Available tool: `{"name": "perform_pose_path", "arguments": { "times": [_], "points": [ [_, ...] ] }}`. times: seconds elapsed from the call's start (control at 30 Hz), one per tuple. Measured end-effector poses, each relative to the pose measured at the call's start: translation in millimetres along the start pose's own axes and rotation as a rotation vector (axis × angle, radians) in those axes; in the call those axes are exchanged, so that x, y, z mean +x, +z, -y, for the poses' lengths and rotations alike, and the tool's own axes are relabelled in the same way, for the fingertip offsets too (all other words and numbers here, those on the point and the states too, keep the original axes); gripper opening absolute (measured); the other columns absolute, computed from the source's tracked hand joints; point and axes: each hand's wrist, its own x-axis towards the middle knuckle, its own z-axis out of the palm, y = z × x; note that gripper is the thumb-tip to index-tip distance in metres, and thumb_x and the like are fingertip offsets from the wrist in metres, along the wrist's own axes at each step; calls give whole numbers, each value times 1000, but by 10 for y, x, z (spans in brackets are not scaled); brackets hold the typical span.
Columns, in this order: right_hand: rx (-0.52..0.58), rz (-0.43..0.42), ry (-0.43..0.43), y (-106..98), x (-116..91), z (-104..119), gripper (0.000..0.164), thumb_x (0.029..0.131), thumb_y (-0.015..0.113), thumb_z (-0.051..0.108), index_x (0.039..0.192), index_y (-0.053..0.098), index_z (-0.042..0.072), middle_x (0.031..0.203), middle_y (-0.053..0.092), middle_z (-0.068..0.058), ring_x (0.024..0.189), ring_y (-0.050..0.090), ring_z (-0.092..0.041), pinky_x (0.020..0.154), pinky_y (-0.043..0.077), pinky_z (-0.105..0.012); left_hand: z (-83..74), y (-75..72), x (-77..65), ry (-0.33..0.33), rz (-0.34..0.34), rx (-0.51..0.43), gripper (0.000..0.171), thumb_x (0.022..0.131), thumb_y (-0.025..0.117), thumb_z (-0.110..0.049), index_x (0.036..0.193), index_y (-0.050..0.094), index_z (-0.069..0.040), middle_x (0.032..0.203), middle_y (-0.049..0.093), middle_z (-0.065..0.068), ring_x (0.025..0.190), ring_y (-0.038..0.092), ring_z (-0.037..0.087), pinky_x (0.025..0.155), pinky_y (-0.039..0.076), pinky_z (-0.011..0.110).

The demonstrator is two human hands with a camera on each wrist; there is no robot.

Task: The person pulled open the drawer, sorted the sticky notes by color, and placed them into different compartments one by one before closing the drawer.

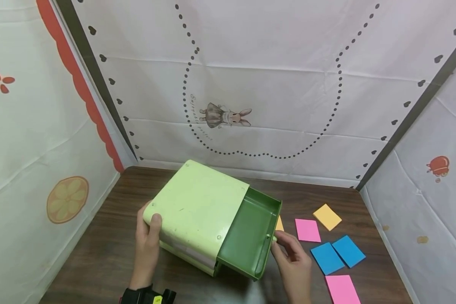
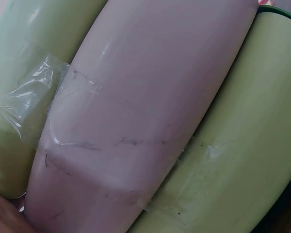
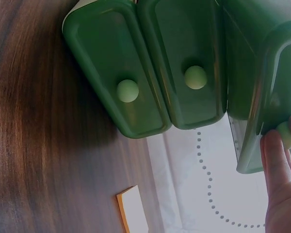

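Drawer (image 1: pixel 249 232) partway out of light-green cabinet (image 1: pixel 197 207), right grip (image 1: pixel 293 259) in pinch on knob (image 3: pixel 287 138), left grip (image 1: pixel 148 234) round cabinet's rear edge.

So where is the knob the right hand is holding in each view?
Head: the knob is right of centre and below the middle, partly hidden by the right hand, on the front of the pulled-out drawer.
Left wrist: not in it; the side of the drawer unit fills most of the picture.
Right wrist: near the right edge, below mid-height, between the fingers.
Shared landmark: the drawer unit, seen in all three.
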Motion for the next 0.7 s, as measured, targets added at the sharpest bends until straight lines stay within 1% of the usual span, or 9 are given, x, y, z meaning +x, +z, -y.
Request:
{"name": "perform_pose_path", "arguments": {
  "times": [0.13,0.2,0.4,0.53,0.63,0.7],
  "points": [
    [2,-1,18,2,-16,2,27,95,79,-3,120,78,6,121,71,-10,112,71,-23,91,60,-34,3,-4,-5,-1,-2,3,51,112,49,-29,160,39,-14,153,43,1,140,39,18,111,32,26],
    [-8,6,35,0,-26,7,27,96,79,1,122,77,7,122,71,-8,112,71,-22,91,60,-34,3,-8,-5,0,-3,5,52,112,49,-29,160,39,-14,153,43,1,141,38,18,112,31,27],
    [-66,49,80,-37,-58,-17,40,99,79,11,137,69,12,129,69,-3,111,71,-21,90,61,-30,-1,-23,-3,-8,-13,16,51,112,49,-30,160,40,-14,153,43,1,141,38,17,113,30,30],
    [-110,70,117,-106,-67,-110,43,101,78,16,141,65,15,131,67,-3,111,71,-19,90,60,-29,-7,-31,-3,-12,-10,24,51,113,49,-31,160,40,-15,153,42,0,141,38,17,113,30,31],
    [-191,73,126,-214,-53,-225,41,103,76,17,142,64,14,130,68,-5,113,70,-20,90,59,-27,-7,-29,-3,-10,3,24,51,113,48,-31,161,39,-15,154,42,0,141,38,17,113,31,32],
    [-256,71,137,-326,-37,-304,41,104,73,14,144,62,11,132,69,-8,115,69,-25,92,59,-31,-7,-25,-6,-13,11,23,52,113,48,-31,161,38,-14,154,41,0,141,38,17,113,31,32]
  ]
}}
